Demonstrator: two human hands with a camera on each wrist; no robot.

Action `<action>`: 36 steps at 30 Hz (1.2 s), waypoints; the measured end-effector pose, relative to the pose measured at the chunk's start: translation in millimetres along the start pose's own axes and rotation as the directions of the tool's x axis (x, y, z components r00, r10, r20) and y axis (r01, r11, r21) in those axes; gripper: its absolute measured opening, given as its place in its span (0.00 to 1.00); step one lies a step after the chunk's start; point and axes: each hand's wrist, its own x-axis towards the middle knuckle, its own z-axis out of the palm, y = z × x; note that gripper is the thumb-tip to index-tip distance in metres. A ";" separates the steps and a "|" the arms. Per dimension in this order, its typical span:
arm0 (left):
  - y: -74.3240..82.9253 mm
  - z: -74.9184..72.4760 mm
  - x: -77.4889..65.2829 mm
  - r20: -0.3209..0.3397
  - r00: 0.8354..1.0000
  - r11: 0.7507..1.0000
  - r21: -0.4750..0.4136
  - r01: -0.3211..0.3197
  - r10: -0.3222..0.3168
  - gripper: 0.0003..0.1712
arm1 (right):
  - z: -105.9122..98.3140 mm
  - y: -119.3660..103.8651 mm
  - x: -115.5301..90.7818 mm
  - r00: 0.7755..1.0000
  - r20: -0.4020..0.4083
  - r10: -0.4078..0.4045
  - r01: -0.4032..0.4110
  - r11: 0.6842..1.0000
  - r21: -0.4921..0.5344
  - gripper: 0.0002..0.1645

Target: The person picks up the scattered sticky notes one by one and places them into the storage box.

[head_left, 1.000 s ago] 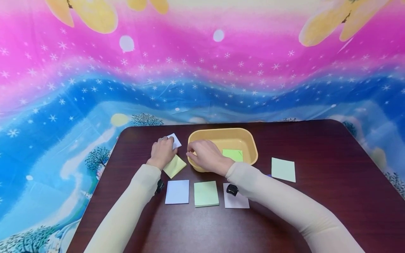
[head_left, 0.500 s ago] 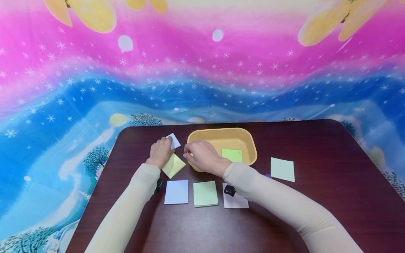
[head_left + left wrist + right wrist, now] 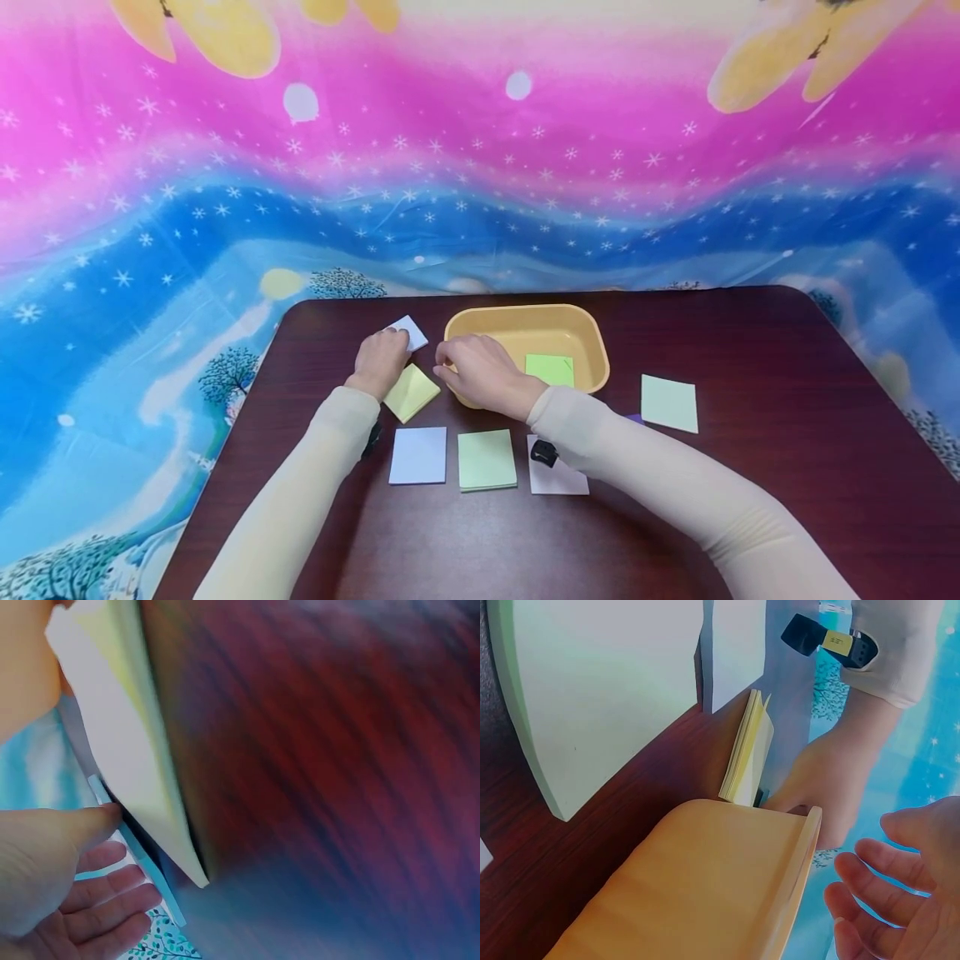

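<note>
My left hand (image 3: 380, 361) is at the back left of the table, holding a pale blue sticky note pad (image 3: 408, 332) by its edge. In the left wrist view its thumb (image 3: 99, 823) touches the pad (image 3: 154, 874), with the fingers over the other side. A yellow sticky note pad (image 3: 412, 394) lies just in front of that hand. My right hand (image 3: 480, 371) hovers over the left end of a yellow plastic bin (image 3: 600, 350), fingers loosely bent around nothing. Inside the bin is a bright green sticky note pad (image 3: 550, 369).
A front row holds a pale blue pad (image 3: 418, 456), a light green pad (image 3: 487, 460) and a pale pinkish pad (image 3: 566, 482), partly under the right wrist. A mint pad (image 3: 669, 403) lies to the right. Something purple (image 3: 635, 417) shows beside the right sleeve.
The left hand's fingers have drawn back and curled slightly at the pale blue pad, so more of the pad shows. The right hand has shifted slightly left, then stayed almost still.
</note>
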 end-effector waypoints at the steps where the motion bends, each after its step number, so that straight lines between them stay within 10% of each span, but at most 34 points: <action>1: -0.1 0.6 0.2 -0.004 1.000 1.000 0.009 -0.008 0.008 0.10 | -0.1 0.1 -0.1 1.000 -0.001 -0.001 0.001 1.000 0.001 0.10; 20: -2.5 -0.6 -2.4 -0.041 0.999 0.999 0.044 -0.022 0.023 0.08 | -0.8 -1.3 -0.2 1.000 0.007 -0.017 0.017 1.000 -0.002 0.09; 36: -1.2 -11.7 0.7 -0.181 0.981 0.995 0.056 0.085 -0.074 0.06 | -3.0 0.0 0.5 0.999 -0.028 -0.027 0.027 1.000 -0.001 0.10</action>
